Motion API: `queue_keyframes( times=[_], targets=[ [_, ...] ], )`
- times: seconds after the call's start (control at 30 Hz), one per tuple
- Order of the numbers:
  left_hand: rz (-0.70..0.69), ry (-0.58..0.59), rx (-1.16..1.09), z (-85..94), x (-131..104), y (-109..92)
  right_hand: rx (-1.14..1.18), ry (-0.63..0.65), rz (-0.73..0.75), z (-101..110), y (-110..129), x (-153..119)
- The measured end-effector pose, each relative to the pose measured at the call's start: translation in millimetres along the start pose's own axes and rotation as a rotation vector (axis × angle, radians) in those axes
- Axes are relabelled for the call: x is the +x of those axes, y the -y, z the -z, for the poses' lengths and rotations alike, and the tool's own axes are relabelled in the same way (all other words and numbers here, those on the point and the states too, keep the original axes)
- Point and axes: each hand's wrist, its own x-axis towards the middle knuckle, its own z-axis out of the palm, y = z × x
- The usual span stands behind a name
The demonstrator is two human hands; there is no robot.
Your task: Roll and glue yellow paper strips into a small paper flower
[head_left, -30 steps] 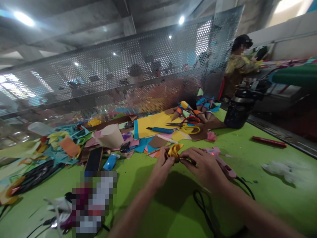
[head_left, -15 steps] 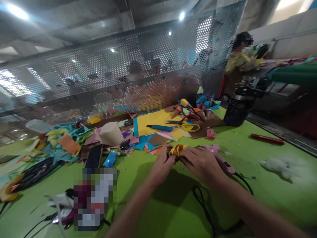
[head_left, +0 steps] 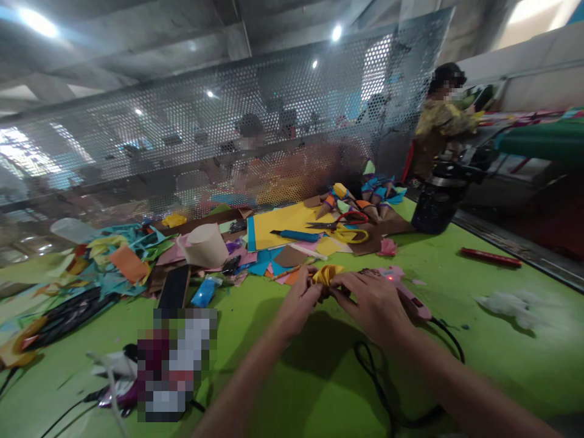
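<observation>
Both hands meet over the green table, pinching a small yellow folded piece (head_left: 327, 275), apparently paper or felt, with a brown part below it. My left hand (head_left: 301, 298) grips its left side with thumb and fingers closed. On the right side, my right hand (head_left: 367, 301) presses its fingertips against the piece; some fingers are hidden behind it. Just beyond my right hand lies a pink corded hot tool (head_left: 413, 301) with a small red light. Scissors (head_left: 344, 225) with red and yellow handles and a blue craft knife (head_left: 296, 235) rest on yellow sheets (head_left: 274, 222) farther back.
A dark bottle (head_left: 438, 204) stands at the right edge, near a red pen (head_left: 490, 257) and white fluff (head_left: 515, 309). Left are a phone (head_left: 174, 289), a tape roll (head_left: 205, 246) and scraps (head_left: 130, 264). A perforated metal screen (head_left: 191, 152) closes the back. Another person (head_left: 442, 115) is beyond.
Both hands stay in nearly the same place on the yellow piece, with only a slight shift of the fingers. The view has moved very slightly.
</observation>
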Motion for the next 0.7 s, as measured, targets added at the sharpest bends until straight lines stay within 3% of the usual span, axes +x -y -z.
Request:
queue_keyframes(
  times=[0.23, 0.7],
  targets=[
    [-0.007, -0.057, -0.156, 2.3, 0.1, 2.8, 0.251, 0.012, -0.007, 3.6, -0.9, -4.4],
    [0.001, -0.056, -0.131, 4.1, -1.4, 5.9, -0.002, 0.033, 0.165, 1.6, 2.7, -5.1]
  ],
)
